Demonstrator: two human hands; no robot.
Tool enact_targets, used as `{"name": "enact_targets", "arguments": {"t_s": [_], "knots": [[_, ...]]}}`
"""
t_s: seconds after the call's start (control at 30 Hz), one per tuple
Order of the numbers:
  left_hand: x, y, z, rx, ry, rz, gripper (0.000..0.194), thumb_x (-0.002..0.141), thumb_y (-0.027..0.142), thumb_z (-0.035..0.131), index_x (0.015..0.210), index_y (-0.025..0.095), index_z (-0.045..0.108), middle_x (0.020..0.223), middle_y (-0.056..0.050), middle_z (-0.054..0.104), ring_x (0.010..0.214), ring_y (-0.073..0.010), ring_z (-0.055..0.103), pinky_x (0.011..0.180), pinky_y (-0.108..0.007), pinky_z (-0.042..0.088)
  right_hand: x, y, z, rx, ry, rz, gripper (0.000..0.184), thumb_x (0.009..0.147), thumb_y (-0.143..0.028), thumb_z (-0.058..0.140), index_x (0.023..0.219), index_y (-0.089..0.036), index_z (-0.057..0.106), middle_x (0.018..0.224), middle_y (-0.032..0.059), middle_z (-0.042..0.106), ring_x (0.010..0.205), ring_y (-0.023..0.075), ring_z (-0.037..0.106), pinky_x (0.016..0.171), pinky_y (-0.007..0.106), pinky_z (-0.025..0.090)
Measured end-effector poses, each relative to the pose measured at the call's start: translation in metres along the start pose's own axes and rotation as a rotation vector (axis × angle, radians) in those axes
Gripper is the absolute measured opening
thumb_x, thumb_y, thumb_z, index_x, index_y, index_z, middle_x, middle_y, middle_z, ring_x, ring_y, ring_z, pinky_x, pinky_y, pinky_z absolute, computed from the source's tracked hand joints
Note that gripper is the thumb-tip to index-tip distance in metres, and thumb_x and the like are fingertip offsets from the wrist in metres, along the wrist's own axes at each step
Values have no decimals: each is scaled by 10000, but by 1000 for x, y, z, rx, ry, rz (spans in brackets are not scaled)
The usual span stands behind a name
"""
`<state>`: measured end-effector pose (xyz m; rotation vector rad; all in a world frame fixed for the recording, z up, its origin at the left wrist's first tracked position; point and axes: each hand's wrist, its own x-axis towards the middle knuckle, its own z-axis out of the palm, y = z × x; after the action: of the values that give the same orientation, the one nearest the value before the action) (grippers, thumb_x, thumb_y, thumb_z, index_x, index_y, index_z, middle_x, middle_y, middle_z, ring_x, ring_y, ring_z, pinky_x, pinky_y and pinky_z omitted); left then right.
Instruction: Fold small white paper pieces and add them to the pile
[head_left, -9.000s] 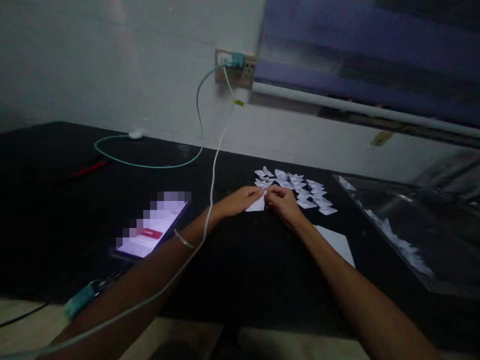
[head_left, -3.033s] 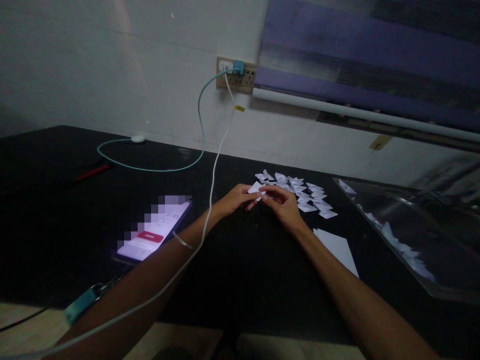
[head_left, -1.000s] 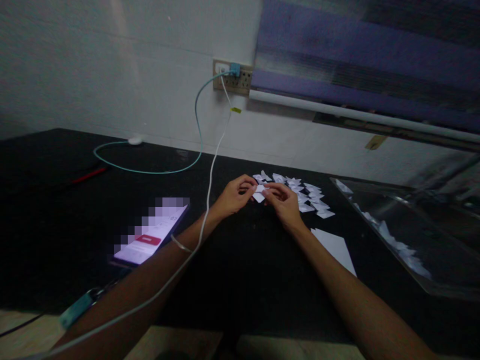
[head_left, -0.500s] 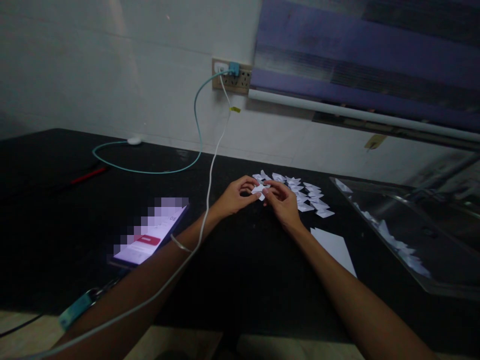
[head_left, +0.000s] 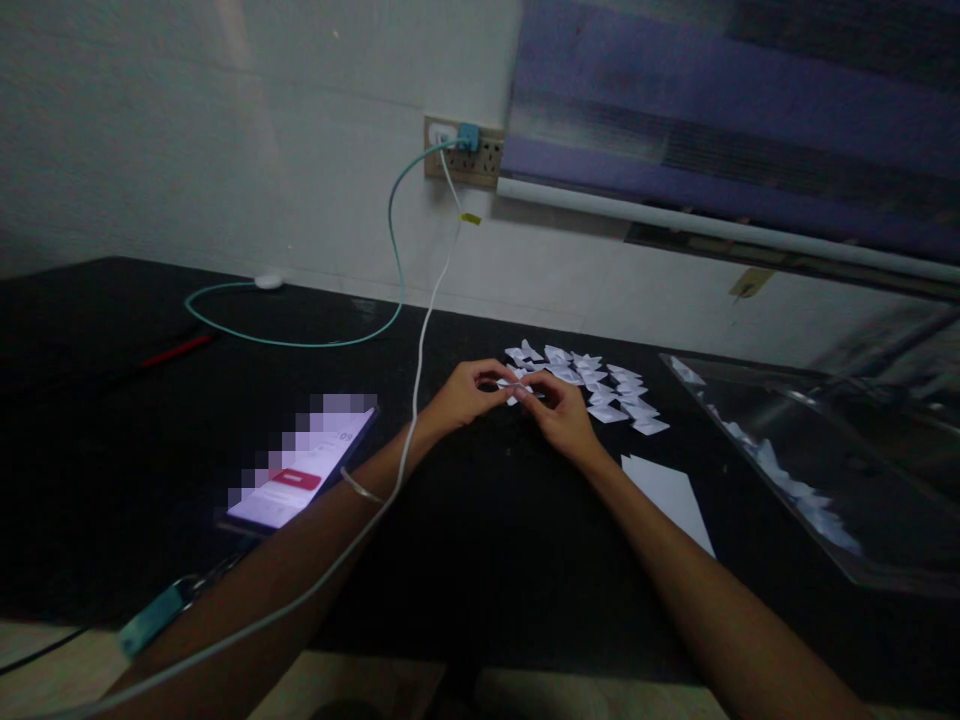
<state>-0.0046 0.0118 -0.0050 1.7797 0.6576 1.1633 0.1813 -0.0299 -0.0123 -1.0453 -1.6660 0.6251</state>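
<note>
Between my hands is a small folded white paper [head_left: 513,388], its shape partly covered by my fingers. My left hand [head_left: 466,392] pinches its left side between thumb and fingers. From the right, my right hand [head_left: 561,408] grips the same paper, thumb in front. Just behind and to the right, several folded white paper boats [head_left: 592,378] lie in loose rows on the black counter [head_left: 465,520]. Nearer my right forearm lies a small stack of flat white paper sheets [head_left: 670,500].
Left of my left forearm lies a lit phone [head_left: 300,490] with a teal strap [head_left: 154,615]. A white cable [head_left: 417,400] hangs from the wall socket [head_left: 463,155] across my left arm. A teal cable [head_left: 300,345] loops behind. To the right is a metal sink [head_left: 855,480].
My fingers have closed in tighter on the folded paper, and it shows flatter and narrower between them. My right hand has shifted slightly down and its fingers are more curled.
</note>
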Motion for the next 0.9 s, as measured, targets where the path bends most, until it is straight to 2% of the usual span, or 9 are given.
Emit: {"name": "enact_targets", "arguments": {"t_s": [0.17,0.43,0.67,0.77,0.9], "knots": [[-1,-1,2,35,1,24,164,799,296,775,888,160,750,934,-74,773,869,-173,708,854,-342,572,-1,1,-1,-67,-15,-8,239,930,-461,675,944,-224,695,924,48,703,882,216,646,745,333,509],[0,-6,3,-9,-12,18,166,816,319,755,855,159,734,872,-58,762,811,-163,705,806,-325,577,-2,-4,2,41,67,17,223,899,-443,702,930,-229,648,934,45,662,875,204,630,702,314,519],[-1,0,4,23,-13,23,167,862,337,707,844,171,699,880,-54,731,846,-168,687,844,-355,566,-2,-8,0,80,73,37,229,885,-459,704,885,-231,674,868,37,659,799,187,624,672,314,523],[-1,1,5,15,-8,19,158,865,304,702,955,177,675,865,-36,706,819,-154,677,824,-336,563,-1,-10,0,84,92,49,248,878,-473,702,852,-229,671,819,31,657,765,184,625,658,316,522],[-2,0,6,-8,-11,26,270,871,280,701,1109,188,614,796,3,659,766,-137,663,799,-312,556,0,-11,2,58,113,52,247,872,-467,706,843,-223,679,795,33,667,749,185,628,650,317,513]]}}
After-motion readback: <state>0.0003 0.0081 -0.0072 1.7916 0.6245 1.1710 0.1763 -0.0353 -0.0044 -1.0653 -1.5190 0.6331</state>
